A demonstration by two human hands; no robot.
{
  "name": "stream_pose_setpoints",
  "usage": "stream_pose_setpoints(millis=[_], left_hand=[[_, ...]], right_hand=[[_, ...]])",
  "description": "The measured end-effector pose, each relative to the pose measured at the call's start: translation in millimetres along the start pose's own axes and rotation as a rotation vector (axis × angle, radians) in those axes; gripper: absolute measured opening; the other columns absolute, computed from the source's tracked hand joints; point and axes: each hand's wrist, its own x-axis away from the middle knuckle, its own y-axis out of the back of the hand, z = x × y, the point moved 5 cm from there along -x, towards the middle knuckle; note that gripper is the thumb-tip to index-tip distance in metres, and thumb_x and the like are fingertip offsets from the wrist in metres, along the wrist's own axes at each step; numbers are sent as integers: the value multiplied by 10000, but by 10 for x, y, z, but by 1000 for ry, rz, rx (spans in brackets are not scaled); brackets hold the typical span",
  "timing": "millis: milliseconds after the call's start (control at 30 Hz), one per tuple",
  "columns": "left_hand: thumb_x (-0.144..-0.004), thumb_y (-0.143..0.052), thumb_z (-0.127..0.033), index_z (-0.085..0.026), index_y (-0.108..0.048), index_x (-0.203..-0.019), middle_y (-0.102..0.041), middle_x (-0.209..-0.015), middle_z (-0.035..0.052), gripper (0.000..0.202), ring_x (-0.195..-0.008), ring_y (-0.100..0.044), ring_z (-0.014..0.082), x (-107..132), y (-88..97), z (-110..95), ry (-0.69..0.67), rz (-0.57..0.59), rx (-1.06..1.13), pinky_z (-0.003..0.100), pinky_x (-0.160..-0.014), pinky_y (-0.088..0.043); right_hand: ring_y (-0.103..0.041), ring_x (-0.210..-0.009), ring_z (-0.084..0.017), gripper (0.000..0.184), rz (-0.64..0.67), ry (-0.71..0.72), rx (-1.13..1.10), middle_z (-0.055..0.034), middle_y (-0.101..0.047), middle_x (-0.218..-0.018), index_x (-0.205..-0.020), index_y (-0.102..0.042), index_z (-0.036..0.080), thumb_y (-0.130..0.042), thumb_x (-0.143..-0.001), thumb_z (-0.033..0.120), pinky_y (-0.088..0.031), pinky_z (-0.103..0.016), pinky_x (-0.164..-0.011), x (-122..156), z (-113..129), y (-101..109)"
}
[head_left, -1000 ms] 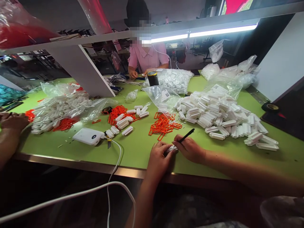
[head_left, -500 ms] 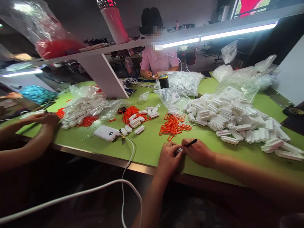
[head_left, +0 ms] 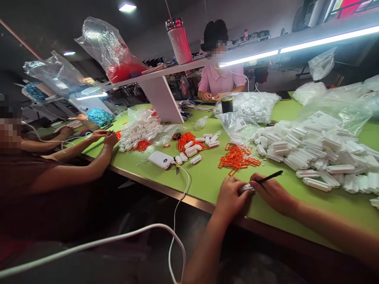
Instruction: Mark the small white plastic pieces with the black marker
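Note:
Near the table's front edge, my left hand (head_left: 232, 196) is closed around a white plastic connector housing (head_left: 247, 187), whose top face with small openings shows between the hands. My right hand (head_left: 271, 193) grips a thin black pen-like tool (head_left: 270, 177); its tail points up and right, and its working tip is hidden behind my fingers at the housing. Just beyond my hands lies a pile of orange plastic frames (head_left: 237, 158). A large heap of similar white housings (head_left: 318, 148) spreads to the right.
A white power bank (head_left: 160, 159) with a white cable (head_left: 184, 189) lies to the left, the cable hanging over the table edge (head_left: 194, 200). A black can (head_left: 227, 105) stands by clear bags. One person (head_left: 222, 81) sits opposite; another person's arm (head_left: 74, 173) works at the left.
The camera view has swung left, so everything sits further right in the picture. More of the white housing shows between my hands, and the black tool is tilted at a lower angle.

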Motion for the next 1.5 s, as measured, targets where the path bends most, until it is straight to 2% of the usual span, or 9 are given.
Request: stream_pose_setpoints(millis=[233,533,700,833,1000,1200,1500], left_hand=[[-908,-758,-293,-241,-801,-1084,-694,-994,56,189,-1033,-626,245,2,9,-3,0,16,-4,372,-973,-506],[-907,-762,-278,-228,-797,-1088,-692,-985,57,191,-1019,-626,245,10,10,-8,-6,18,-3,369,-942,-498],[-894,-761,-223,-209,-790,-1060,-701,-978,56,170,-988,-635,239,14,6,54,-16,-19,27,375,-924,-498],[-891,-762,-249,-242,-806,-1021,-693,-941,44,137,-948,-631,230,2,-10,107,-38,-16,58,377,-891,-504],[-889,-762,-256,-239,-808,-1030,-700,-961,48,149,-969,-630,229,0,-10,124,-43,-9,88,382,-906,-497],[-893,-755,-273,-248,-806,-1032,-694,-957,48,150,-969,-627,234,-1,-7,113,-42,6,51,386,-900,-492],[-895,-759,-271,-248,-807,-1012,-698,-959,43,129,-970,-633,229,-1,-6,98,-38,8,73,373,-901,-494]], right_hand=[[-581,-652,-193,276,-48,-33,-56,-6,-617,-703,-847,-538,239,-431,-1045,398,-474,-309,-634,-20,6,43],[-597,-683,-200,217,-78,-36,-81,-17,-648,-745,-891,-565,241,-516,-1012,414,-482,-315,-650,-15,-47,29],[-574,-687,-192,318,-104,-84,-144,-11,-628,-736,-875,-559,240,-511,-1016,521,-469,-320,-668,-38,-31,52],[-524,-640,-163,439,-115,-126,-279,10,-577,-688,-839,-541,234,-457,-1032,619,-437,-297,-630,-58,1,83],[-489,-604,-144,479,-97,-114,-342,16,-577,-687,-837,-530,228,-481,-1014,670,-416,-288,-607,-50,22,68],[-515,-633,-149,445,-60,-96,-290,16,-576,-691,-825,-525,226,-479,-1034,616,-429,-288,-633,-52,31,48],[-502,-641,-161,324,-74,-62,-131,12,-567,-687,-823,-509,234,-473,-1047,465,-412,-292,-625,-27,34,36]])
